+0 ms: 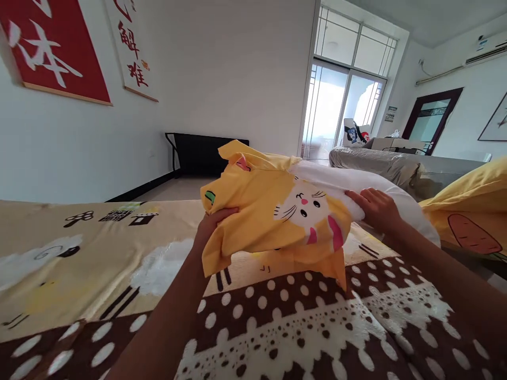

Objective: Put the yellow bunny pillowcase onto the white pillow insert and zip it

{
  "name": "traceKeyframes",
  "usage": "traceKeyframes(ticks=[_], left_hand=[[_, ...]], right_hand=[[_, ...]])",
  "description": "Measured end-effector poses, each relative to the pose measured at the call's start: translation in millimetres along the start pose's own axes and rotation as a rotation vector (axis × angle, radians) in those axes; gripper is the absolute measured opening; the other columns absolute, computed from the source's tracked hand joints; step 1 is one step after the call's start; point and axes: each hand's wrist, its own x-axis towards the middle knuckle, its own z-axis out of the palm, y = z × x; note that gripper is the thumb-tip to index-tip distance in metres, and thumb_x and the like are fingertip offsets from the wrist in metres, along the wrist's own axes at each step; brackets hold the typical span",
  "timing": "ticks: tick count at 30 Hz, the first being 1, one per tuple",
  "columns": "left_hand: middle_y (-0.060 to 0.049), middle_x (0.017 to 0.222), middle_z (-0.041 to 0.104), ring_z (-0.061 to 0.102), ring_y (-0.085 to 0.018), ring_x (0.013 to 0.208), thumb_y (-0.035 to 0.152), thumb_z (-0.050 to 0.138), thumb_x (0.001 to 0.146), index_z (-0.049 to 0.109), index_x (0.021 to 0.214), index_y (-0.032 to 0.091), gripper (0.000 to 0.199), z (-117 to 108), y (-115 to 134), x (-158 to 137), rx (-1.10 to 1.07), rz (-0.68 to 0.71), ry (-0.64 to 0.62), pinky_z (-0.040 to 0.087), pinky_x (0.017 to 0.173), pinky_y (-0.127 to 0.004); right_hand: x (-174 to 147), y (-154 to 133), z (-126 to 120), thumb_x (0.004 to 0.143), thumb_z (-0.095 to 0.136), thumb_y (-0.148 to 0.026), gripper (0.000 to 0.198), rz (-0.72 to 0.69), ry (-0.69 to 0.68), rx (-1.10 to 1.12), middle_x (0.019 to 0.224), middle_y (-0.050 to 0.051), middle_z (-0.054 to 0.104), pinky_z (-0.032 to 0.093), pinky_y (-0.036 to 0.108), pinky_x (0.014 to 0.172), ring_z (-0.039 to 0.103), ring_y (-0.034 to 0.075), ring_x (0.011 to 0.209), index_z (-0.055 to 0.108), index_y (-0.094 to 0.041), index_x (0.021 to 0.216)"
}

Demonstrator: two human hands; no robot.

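Observation:
A yellow pillowcase (253,211) with a white cat face printed on it is held up over the bed. Its left edge is gripped by my left hand (212,227), with the thumb lying on top of the cloth. From the pillowcase's right side a white pillow (392,190) sticks out, partly covered by the yellow fabric. My right hand (376,208) is closed on the pillow close to the edge of the case. How far the pillow reaches inside is hidden by the cloth.
A patterned blanket (106,274) with sheep and brown dotted bands covers the bed below. On the right lies a yellow pillow with a carrot print (471,211). Beyond are a black folded frame (209,155) by the wall and a plastic-covered sofa (368,158).

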Motion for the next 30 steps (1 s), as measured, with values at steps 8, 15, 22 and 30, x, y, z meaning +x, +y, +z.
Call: traceKeyframes(ticks=[8, 15, 22, 30], left_hand=[[-0.011, 0.081, 0.071, 0.067, -0.025, 0.078, 0.039, 0.078, 0.059, 0.064, 0.093, 0.014, 0.045, -34, -127, 22, 0.09, -0.306, -0.12, 0.054, 0.067, -0.031], [-0.001, 0.058, 0.06, 0.054, -0.015, 0.049, 0.058, 0.072, 0.058, 0.06, 0.073, 0.013, 0.049, -65, -127, 33, 0.285, -0.314, -0.052, 0.039, 0.041, -0.022], [-0.001, 0.071, 0.064, 0.055, -0.012, 0.053, 0.049, 0.072, 0.064, 0.063, 0.089, 0.014, 0.044, -68, -126, 24, 0.17, -0.399, -0.232, 0.037, 0.045, -0.02], [-0.002, 0.073, 0.067, 0.064, -0.02, 0.069, 0.043, 0.065, 0.072, 0.062, 0.089, 0.018, 0.031, -65, -139, 31, -0.184, -0.418, -0.106, 0.05, 0.062, -0.028]], right_hand=[[-40, -46, 61, 0.073, 0.051, -0.006, 0.065, -0.067, -0.372, 0.24, 0.131, 0.015, 0.05, 0.034, 0.04, 0.097, 0.045, 0.026, 0.119, 0.043, -0.018, 0.137], [2, -162, 1, 0.085, 0.049, -0.019, 0.023, -0.019, -0.321, 0.647, 0.102, 0.006, 0.066, 0.038, 0.032, 0.088, 0.058, 0.019, 0.099, 0.064, -0.021, 0.102], [30, -243, 1, 0.085, 0.054, -0.034, 0.021, 0.005, -0.599, 0.632, 0.086, 0.009, 0.068, 0.038, 0.03, 0.074, 0.062, 0.02, 0.082, 0.061, -0.016, 0.08], [4, -248, 40, 0.085, 0.05, -0.021, 0.013, -0.038, -0.631, 0.668, 0.073, 0.003, 0.065, 0.023, 0.028, 0.055, 0.06, 0.016, 0.066, 0.053, -0.018, 0.072]])
